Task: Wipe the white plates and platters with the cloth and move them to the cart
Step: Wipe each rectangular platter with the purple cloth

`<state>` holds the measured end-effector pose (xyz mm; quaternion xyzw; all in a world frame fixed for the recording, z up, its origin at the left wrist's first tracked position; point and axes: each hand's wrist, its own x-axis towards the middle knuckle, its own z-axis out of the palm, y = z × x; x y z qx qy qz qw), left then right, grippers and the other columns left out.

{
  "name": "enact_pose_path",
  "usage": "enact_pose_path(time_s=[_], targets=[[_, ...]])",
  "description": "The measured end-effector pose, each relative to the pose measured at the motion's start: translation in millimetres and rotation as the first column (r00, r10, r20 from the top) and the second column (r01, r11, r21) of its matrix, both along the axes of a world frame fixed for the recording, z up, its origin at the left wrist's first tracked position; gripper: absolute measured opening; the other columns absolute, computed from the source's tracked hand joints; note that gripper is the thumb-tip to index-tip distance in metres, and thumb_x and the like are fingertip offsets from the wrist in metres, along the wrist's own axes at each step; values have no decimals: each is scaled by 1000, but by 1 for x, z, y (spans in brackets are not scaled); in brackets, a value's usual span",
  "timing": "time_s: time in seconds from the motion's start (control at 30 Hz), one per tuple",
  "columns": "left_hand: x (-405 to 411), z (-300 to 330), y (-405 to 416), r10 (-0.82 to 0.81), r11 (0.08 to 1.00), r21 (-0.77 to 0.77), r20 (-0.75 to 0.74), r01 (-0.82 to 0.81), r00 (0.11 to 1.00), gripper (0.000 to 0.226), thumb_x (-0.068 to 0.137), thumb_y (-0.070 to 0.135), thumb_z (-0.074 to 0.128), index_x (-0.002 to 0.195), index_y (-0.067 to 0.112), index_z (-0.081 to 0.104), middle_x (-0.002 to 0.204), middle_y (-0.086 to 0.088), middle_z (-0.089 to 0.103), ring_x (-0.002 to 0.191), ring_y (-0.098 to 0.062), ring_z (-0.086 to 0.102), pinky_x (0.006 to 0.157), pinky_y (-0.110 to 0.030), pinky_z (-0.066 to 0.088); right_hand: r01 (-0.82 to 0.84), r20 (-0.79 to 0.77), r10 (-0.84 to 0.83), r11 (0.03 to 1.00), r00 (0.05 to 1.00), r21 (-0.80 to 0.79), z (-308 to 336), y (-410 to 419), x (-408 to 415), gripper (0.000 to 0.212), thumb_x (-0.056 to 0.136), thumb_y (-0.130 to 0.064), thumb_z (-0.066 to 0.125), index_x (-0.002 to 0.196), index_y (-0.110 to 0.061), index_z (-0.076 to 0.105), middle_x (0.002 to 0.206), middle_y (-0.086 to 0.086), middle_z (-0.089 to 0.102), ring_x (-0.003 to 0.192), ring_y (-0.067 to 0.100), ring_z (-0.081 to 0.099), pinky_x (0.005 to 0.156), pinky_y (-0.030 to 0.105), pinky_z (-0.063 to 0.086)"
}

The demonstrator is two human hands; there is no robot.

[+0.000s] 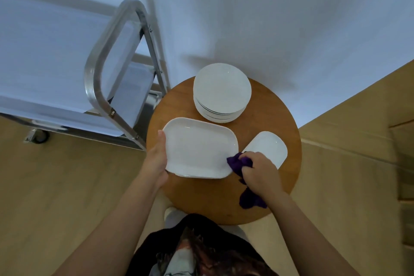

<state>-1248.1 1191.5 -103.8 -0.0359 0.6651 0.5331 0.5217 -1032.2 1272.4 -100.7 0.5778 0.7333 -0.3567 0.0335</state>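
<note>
Fingers of right hand (259, 170) clenched round purple cloth (237, 163), left hand (158, 157) gripping platter (199, 148) edge.

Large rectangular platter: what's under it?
Under the large platter, a second white rim peeks out at its near edge, above the round wooden table. How many lie beneath is hidden.

Left hand (156, 157) grips the edge of a big white platter (199, 149) on a round wooden table (224, 199) — right hand (259, 172) has a purple cloth (235, 163) bunched up against the platter's corner. Smaller platter (268, 147) just beside it, plate stack (221, 89) behind, metal cart (96, 78) off to the left.
</note>
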Motion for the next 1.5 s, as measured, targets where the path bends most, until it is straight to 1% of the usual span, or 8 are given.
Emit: enact_pose_path(time_s=[0.2,0.37,0.63,0.97,1.13,1.27,1.37,1.5], targets=[[7,-40,11,21,993,-121,93,-9,995,58,91,60,30,120,18,57,108,-10,70,96,-28,68,88,-47,54,404,-175,-412,911,894,-79,-16,13,5,27,79,-6,52,99,-24,57,94,0,60,79,17,59,72,35,53],[13,-73,20,18,968,-252,55,-3,998,61,90,65,29,118,18,55,113,-9,65,103,-28,63,94,-48,50,411,-190,-420,907,887,-89,-30,18,11,29,78,-6,56,86,-33,50,86,-9,55,74,12,54,57,22,43],[7,-108,10,-434,827,-558,-550,73,713,52,99,45,29,125,8,53,127,-19,46,120,-34,43,99,-48,38,450,-218,-475,879,852,-158,-42,25,20,38,77,-6,60,99,-35,49,93,-12,53,79,11,54,60,22,47],[16,-142,18,-581,673,-719,-367,174,727,61,100,40,31,151,14,10,152,-19,24,139,-40,20,111,-53,17,429,-233,-476,875,848,-223,-55,26,24,44,78,-4,62,110,-31,51,98,-14,49,84,9,52,76,31,53],[62,-117,33,-617,766,-615,-624,187,480,67,93,28,52,149,14,18,154,-14,18,139,-36,18,111,-53,21,454,-265,-507,859,820,-238,-59,32,36,44,77,-1,61,102,-36,50,92,-21,49,83,8,53,74,30,52],[115,-104,46,-597,775,-441,-745,452,297,42,89,18,59,129,10,52,128,-11,54,117,-26,49,101,-37,37,506,-264,-566,821,781,-265,-62,42,51,45,76,-1,61,104,-35,52,96,-17,51,92,15,55,82,41,55],[159,-108,53,-751,646,-398,-488,652,446,24,96,24,50,116,16,60,109,0,65,84,-4,55,77,-17,42,544,-267,-605,794,750,-272,-64,50,64,45,76,-1,61,102,-37,52,95,-21,51,94,17,56,84,45,55],[189,-134,74,-605,688,-499,6,527,796,34,98,28,46,120,3,55,117,-15,60,103,-23,57,86,-30,44,595,-271,-658,752,703,-282,-68,59,80,45,77,-1,61,104,-36,52,95,-23,50,91,13,55,82,40,56]])
